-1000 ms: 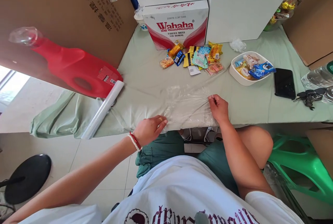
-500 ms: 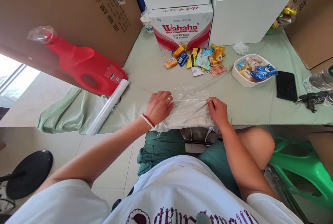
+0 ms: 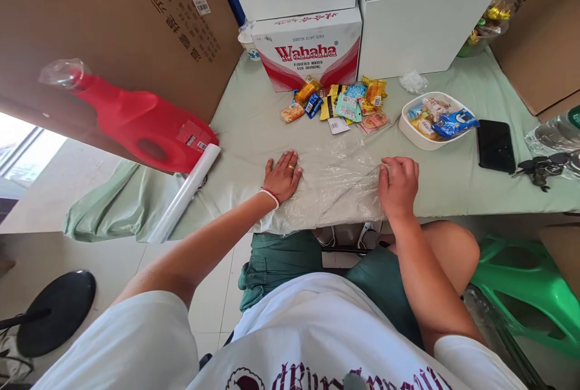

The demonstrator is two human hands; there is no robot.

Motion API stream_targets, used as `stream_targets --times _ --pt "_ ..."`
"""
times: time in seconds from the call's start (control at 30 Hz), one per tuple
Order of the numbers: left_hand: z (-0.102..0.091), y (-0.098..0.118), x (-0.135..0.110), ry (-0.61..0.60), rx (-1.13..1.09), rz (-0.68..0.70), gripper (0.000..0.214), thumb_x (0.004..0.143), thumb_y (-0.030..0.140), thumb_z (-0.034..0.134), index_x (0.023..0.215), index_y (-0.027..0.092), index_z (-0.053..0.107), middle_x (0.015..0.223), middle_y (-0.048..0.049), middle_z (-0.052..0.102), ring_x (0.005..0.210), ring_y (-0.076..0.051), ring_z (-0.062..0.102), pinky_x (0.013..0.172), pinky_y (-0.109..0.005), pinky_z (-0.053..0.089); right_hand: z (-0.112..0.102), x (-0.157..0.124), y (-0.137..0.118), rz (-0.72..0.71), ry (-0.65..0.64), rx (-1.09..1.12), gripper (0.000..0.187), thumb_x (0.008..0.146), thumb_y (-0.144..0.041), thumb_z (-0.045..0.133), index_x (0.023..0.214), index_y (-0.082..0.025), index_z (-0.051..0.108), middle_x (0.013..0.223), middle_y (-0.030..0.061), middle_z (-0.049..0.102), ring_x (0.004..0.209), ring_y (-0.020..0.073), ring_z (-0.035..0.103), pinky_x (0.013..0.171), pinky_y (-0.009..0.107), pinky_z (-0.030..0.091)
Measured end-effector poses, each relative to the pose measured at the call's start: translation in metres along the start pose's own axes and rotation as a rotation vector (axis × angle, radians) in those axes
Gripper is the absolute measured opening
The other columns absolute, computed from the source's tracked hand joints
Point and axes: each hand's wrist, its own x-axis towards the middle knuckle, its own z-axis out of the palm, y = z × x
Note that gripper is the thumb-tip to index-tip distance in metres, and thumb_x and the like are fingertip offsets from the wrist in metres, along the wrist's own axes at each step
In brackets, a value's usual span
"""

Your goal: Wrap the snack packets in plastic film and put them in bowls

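wrap (image 3: 338,187): lies flat at the front edge of the table (image 3: 254,130).
left hand (image 3: 283,173): open and flat, pressing on the wrap's left side.
right hand (image 3: 399,184): fingers curled, pinching the wrap's right side.
snacks (image 3: 338,104): in a pile near the back edge.

place: prob storeroom | cardboard boxes (image 3: 113,21) | water carton (image 3: 310,45) | cloth-covered table (image 3: 254,130)

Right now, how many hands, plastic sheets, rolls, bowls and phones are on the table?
2 hands: left hand, right hand
1 plastic sheet
1 roll
1 bowl
1 phone
Total: 6
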Motion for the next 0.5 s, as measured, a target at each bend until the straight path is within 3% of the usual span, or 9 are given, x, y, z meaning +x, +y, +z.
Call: stream_targets --times 0.07,0.13,0.23,0.3,0.37,0.5 --pt "0.000 0.000 0.003 -0.001 -0.005 -0.002 0.067 0.107 0.047 0.015 0.166 0.016 0.028 0.173 -0.0106 0.027 0.162 -0.024 0.024 0.130 -0.058 0.014 0.002 -0.011 -0.025 -0.218 -0.159 0.074 0.034 0.103 -0.029 0.048 0.123 -0.024 0.075 0.126 0.0135 0.069 0.122 0.0311 0.058 0.110 0.051 0.047" --pt "-0.001 -0.002 0.009 -0.005 -0.016 -0.014 0.067 0.107 0.047 0.014 0.166 0.017 0.028 0.174 -0.0106 0.026 0.161 -0.024 0.025 0.130 -0.059 0.014 0.013 -0.032 -0.050 -0.438 -0.435 0.169 0.034 0.103 -0.023 0.051 0.128 -0.027 0.073 0.137 0.0097 0.067 0.133 0.0292 0.055 0.118 0.051 0.043" --pt "-0.005 -0.011 0.021 -0.016 -0.041 -0.054 0.066 0.107 0.045 0.013 0.166 0.019 0.030 0.174 -0.0095 0.026 0.161 -0.024 0.026 0.129 -0.059 0.015 0.030 -0.066 -0.071 -0.583 -0.775 0.223 0.038 0.099 -0.021 0.059 0.136 -0.023 0.069 0.152 0.0116 0.059 0.144 0.0279 0.048 0.124 0.054 0.037" --pt "-0.007 -0.017 0.028 -0.020 -0.052 -0.044 0.066 0.107 0.045 0.014 0.166 0.019 0.030 0.174 -0.0087 0.026 0.161 -0.024 0.026 0.129 -0.060 0.015 0.029 -0.078 -0.071 -0.553 -0.879 0.304 0.037 0.099 -0.023 0.063 0.135 -0.022 0.069 0.153 0.0123 0.058 0.147 0.0268 0.046 0.126 0.055 0.034" --pt "-0.008 -0.022 0.032 -0.019 -0.052 -0.010 0.067 0.107 0.046 0.016 0.166 0.018 0.029 0.174 -0.0085 0.026 0.161 -0.024 0.026 0.130 -0.061 0.014 0.018 -0.075 -0.064 -0.440 -0.933 0.458 0.028 0.101 -0.029 0.061 0.126 -0.024 0.073 0.146 0.0099 0.064 0.143 0.0241 0.051 0.123 0.050 0.039" --pt "-0.006 -0.026 0.034 -0.029 -0.043 0.019 0.068 0.107 0.048 0.019 0.168 0.019 0.024 0.174 -0.0098 0.023 0.162 -0.026 0.023 0.129 -0.064 0.010 -0.004 -0.027 -0.036 0.030 -0.893 0.623 0.031 0.104 -0.043 0.054 0.111 -0.024 0.077 0.108 0.0053 0.077 0.097 0.0180 0.072 0.088 0.033 0.058"
